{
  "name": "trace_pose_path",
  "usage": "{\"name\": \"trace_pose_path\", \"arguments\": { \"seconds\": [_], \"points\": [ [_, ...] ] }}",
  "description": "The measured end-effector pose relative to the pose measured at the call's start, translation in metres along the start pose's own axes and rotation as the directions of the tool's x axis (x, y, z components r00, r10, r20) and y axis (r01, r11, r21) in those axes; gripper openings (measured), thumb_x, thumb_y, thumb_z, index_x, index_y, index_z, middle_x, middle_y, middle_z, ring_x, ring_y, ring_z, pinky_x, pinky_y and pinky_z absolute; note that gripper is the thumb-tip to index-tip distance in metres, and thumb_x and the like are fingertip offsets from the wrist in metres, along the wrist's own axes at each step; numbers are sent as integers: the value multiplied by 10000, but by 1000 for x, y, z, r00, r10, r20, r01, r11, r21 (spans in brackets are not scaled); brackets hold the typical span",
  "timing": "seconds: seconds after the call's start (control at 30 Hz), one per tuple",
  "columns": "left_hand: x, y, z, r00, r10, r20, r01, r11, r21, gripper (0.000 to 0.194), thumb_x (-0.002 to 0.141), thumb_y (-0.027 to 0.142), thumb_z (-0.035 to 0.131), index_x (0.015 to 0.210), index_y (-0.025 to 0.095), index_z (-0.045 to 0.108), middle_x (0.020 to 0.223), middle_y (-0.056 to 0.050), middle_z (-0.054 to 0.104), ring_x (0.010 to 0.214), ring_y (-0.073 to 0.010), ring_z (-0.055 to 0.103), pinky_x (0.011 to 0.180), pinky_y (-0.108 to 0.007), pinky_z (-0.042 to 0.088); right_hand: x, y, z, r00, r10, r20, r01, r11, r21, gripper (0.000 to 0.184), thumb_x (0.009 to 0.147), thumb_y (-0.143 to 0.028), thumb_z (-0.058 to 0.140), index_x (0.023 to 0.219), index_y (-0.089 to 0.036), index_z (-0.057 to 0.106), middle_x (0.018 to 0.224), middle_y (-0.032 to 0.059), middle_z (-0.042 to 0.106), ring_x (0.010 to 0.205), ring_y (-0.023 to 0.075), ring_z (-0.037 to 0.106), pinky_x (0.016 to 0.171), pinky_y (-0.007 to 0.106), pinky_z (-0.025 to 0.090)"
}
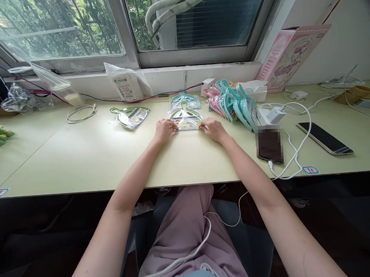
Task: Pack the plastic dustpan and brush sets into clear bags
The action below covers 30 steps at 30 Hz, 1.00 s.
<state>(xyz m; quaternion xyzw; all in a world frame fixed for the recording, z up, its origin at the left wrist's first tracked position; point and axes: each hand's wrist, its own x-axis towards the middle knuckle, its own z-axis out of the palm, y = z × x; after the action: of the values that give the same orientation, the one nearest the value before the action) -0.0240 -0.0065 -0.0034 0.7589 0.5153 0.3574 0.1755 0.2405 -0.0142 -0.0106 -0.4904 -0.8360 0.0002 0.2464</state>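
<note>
Two hands are on the table (90,159) in front of me, as I look from far away through the head camera. The left hand (165,130) has its fingers bent and pinching the near left corner of a clear-wrapped green packet (186,121). The right hand (213,129) pinches the near right corner the same way. I can't tell how hard they squeeze.

The green packet lies flat in the middle, right between the hands. Its far end meets a teal packet (185,100) behind it, and I can't tell if it lies on top or just touches.

I think the wrap could slip, because it looks thin and shiny. If one hand pulled more than the other, the packet could turn crooked or the wrap could tear. A push away from the person could bump the teal packet. The pile of teal and pink packets (237,101) sits near the right hand, so a wide swing might knock it over. I also worry about the white cable (308,121): if the right arm snagged it, the plugged-in phone (269,145) might get dragged.
</note>
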Motion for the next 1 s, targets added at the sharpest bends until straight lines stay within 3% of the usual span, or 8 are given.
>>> {"name": "trace_pose_path", "arguments": {
  "seconds": [0.1,0.27,0.43,0.7,0.87,1.0],
  "points": [
    [1,3,5,994,-78,-81,81,996,24,98,793,252,692,763,252,786,922,-100,722,1036,-314,539,1070,-519,261,0,-2,4,1000,-14,-26,13,997,-71,200,943,-204,509,922,-200,708,1069,101,740,1086,281,602,967,448,356],
    [3,10,10,992,-45,-119,53,996,67,184,786,183,639,683,255,773,754,-116,695,997,-340,529,1055,-568,193,1,-1,12,996,68,-63,-69,997,-17,178,944,-224,496,973,-221,671,1373,90,627,1302,301,476,1034,502,282],
    [4,12,12,994,-6,-107,17,994,107,244,806,161,572,708,252,776,800,-109,731,947,-319,544,1012,-537,225,6,5,16,984,176,-40,-172,982,73,188,948,-263,505,1021,-227,674,1264,99,697,1201,300,553,978,474,326],
    [5,11,8,995,-45,-94,55,992,109,133,794,247,657,745,262,779,803,-87,741,967,-321,536,996,-523,239,9,5,10,964,260,-61,-257,965,56,181,920,-253,569,857,-227,737,1015,69,774,1010,277,658,909,411,351],
    [7,6,3,1000,-5,1,5,989,148,87,795,277,679,780,242,757,848,-81,742,999,-313,544,1004,-498,248,7,3,5,961,273,-42,-271,962,41,151,890,-263,631,871,-237,779,944,52,785,921,249,682,895,372,392],
    [9,1,7,996,-94,-7,93,969,230,103,820,317,665,814,220,701,838,-78,720,1029,-307,539,1007,-479,283,9,1,6,968,250,-39,-248,968,42,158,878,-265,638,895,-231,791,911,36,787,871,220,684,929,348,411]
  ]
}}
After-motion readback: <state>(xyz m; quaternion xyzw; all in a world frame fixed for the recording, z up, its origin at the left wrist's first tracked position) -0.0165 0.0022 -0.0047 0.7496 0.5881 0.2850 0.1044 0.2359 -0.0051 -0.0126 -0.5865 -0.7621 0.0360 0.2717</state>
